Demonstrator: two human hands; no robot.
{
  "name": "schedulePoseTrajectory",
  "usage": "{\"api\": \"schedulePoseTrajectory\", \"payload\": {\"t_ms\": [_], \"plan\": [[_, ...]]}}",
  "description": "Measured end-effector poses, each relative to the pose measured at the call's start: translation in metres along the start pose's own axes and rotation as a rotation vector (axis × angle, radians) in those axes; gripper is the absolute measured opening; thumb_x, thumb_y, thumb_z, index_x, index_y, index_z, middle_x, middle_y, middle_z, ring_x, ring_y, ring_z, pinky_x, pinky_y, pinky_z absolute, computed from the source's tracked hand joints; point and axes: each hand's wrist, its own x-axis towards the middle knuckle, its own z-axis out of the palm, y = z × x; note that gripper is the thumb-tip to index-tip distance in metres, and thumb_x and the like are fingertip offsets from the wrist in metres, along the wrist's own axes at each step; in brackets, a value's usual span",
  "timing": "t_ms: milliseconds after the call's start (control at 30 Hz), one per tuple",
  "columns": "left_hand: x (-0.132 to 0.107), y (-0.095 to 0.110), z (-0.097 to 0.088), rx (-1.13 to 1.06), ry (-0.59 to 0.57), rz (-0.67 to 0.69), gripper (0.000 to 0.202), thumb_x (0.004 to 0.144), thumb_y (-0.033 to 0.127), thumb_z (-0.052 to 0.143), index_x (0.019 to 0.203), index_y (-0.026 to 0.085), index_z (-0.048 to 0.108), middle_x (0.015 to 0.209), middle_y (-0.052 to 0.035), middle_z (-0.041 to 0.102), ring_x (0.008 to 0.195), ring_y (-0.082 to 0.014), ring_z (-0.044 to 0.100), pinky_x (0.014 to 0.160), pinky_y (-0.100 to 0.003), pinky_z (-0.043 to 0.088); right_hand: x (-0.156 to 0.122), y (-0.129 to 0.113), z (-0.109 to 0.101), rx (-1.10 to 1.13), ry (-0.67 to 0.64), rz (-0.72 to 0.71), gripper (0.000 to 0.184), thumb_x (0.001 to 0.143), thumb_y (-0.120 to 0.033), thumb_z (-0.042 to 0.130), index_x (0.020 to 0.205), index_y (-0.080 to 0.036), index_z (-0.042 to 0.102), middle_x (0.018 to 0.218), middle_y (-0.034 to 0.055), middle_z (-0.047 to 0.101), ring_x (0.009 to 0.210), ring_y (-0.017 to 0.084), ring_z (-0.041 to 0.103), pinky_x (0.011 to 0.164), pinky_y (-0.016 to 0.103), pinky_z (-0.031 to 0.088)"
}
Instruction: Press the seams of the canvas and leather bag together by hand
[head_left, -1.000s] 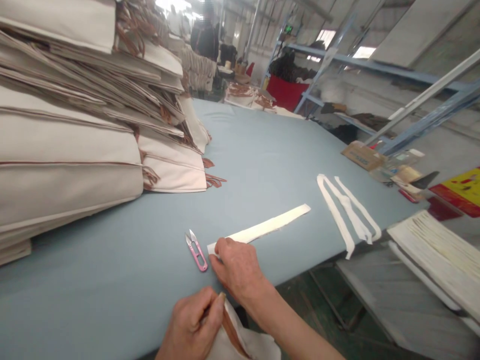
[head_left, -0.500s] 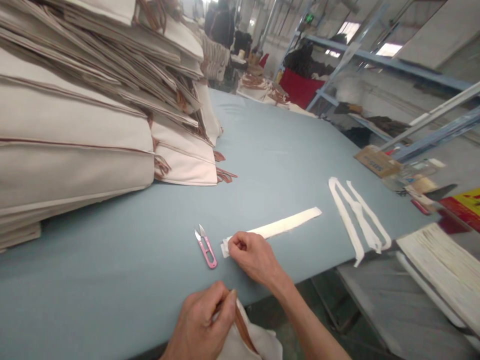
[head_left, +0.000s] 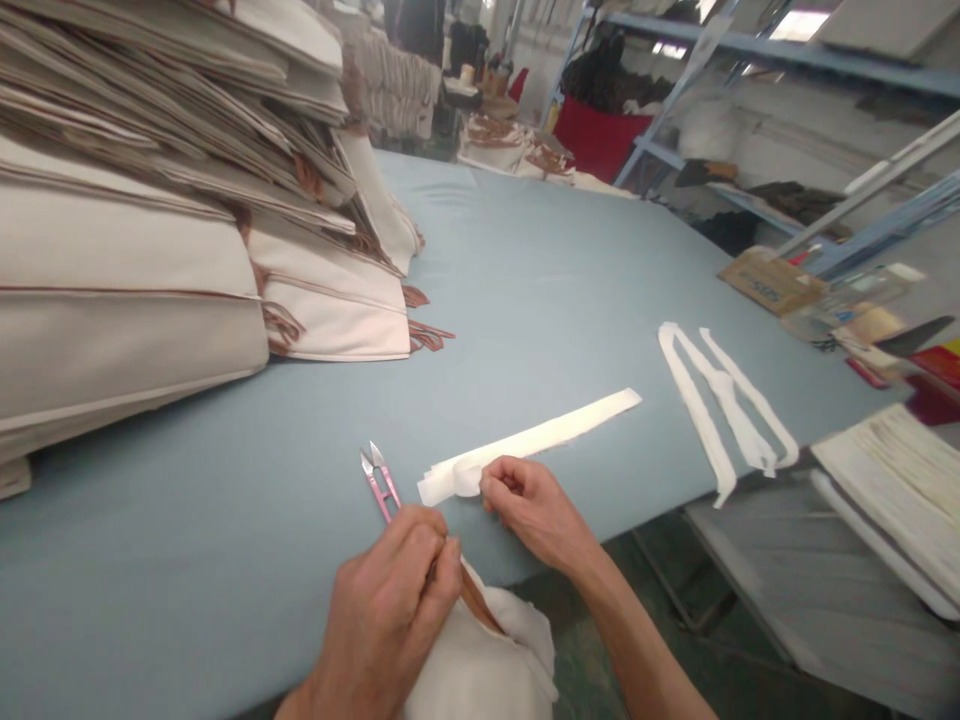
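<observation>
My left hand [head_left: 386, 600] is closed on the edge of a cream fabric piece [head_left: 469, 655] with brown trim, which hangs over the table's near edge. To its right, my right hand [head_left: 536, 510] pinches the end of a thin white strip [head_left: 469, 481]. That strip curls up from a small pile of long, flat cream strips [head_left: 559, 430] lying on the table. Pink-handled thread snips [head_left: 380, 480] lie with blades apart just beyond my left hand, which partly hides their handles.
Tall stacks of cream fabric pieces [head_left: 135, 250] with brown ties fill the left of the blue-grey table [head_left: 517, 270]. Narrow white bands [head_left: 694, 400] lie folded at the right. A cardboard box [head_left: 772, 282] stands near the far right edge, and pale sheets [head_left: 900, 490] sit on a lower surface.
My right hand has drawn back rightward from the strips' left end, and the white strip now curls up in its fingers. My left hand, with the fabric, now partly covers the snips.
</observation>
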Motion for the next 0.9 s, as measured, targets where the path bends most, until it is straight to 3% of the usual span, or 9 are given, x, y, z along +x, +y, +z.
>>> {"api": "schedulePoseTrajectory", "payload": {"t_ms": [200,433,600,733,900], "plan": [[0.025,-0.011,0.024,0.175,-0.135,0.030,0.036,0.110,0.025,0.039,0.076,0.023,0.049,0.108,-0.0079,0.078,0.096,-0.0195,0.079,0.071,-0.027,0.055,-0.008,0.010,-0.018,0.068,0.055,0.008,0.022,0.088,-0.036,0.053,0.072,-0.022,0.059,0.061,-0.0053,0.052,0.054,0.012,0.044,0.052,0.025,0.033],[0.028,-0.016,0.035,0.284,-0.225,0.024,0.040,0.110,0.029,0.036,0.073,0.024,0.050,0.116,-0.0063,0.081,0.087,-0.0187,0.082,0.058,-0.027,0.055,-0.017,0.018,-0.046,0.111,0.371,0.004,0.019,0.077,-0.024,0.068,0.062,-0.023,0.057,0.054,-0.0060,0.045,0.056,0.014,0.034,0.056,0.028,0.023],[0.025,-0.017,0.035,0.338,-0.251,-0.013,0.042,0.110,0.035,0.038,0.073,0.025,0.056,0.122,-0.0015,0.081,0.079,-0.0149,0.082,0.050,-0.023,0.053,-0.011,0.038,-0.059,0.389,0.519,0.003,0.020,0.082,-0.039,0.065,0.072,-0.023,0.059,0.063,-0.0020,0.062,0.058,0.016,0.053,0.050,0.024,0.039],[0.020,-0.026,0.034,0.346,-0.292,-0.039,0.039,0.108,0.036,0.041,0.076,0.026,0.061,0.128,0.0011,0.079,0.080,-0.0152,0.082,0.051,-0.021,0.056,0.004,0.051,-0.074,0.688,0.623,-0.063,0.029,0.084,-0.051,0.056,0.089,-0.023,0.062,0.100,0.0069,0.075,0.090,0.023,0.069,0.046,0.023,0.051],[0.012,-0.041,0.035,0.327,-0.333,-0.037,0.032,0.106,0.037,0.047,0.084,0.028,0.068,0.134,0.0038,0.076,0.089,-0.0155,0.083,0.051,-0.017,0.058,0.023,0.056,-0.126,0.956,0.703,-0.105,0.027,0.098,-0.042,0.049,0.095,-0.020,0.065,0.101,0.0083,0.076,0.096,0.023,0.073,0.047,0.022,0.053]]}}
